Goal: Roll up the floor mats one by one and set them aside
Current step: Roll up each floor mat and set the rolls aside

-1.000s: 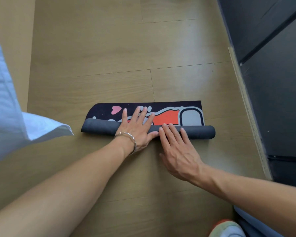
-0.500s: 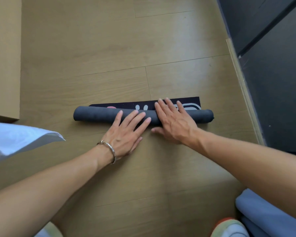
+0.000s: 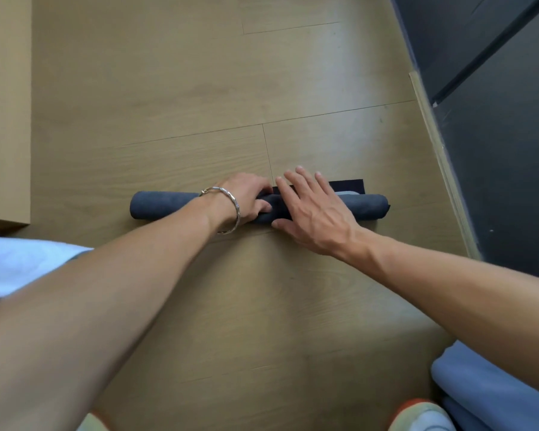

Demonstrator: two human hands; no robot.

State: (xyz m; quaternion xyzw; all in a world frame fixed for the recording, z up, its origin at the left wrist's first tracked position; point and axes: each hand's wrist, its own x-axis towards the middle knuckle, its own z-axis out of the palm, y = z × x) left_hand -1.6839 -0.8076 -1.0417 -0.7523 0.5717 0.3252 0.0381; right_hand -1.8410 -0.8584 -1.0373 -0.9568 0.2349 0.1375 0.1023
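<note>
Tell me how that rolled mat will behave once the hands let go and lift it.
The rolled mat is a cylinder on smooth floor, so it could roll. A flat strip isn't yet wound, so it may spring open when released. It looks soft under the left hand, so it will probably sag when lifted by one end.

No readable text, seemingly, anywhere.

This looks like a room in a home. The floor (image 3: 175,88) is laid with light wood-look planks with thin seams, the sort found in a flat or house. Right of the floor a pale skirting strip (image 3: 439,157) runs along a dark grey wall (image 3: 504,144). Left of the floor stands a plain wood-toned panel (image 3: 5,104), perhaps furniture. A rolled mat (image 3: 162,206) lies on the floor.
</note>
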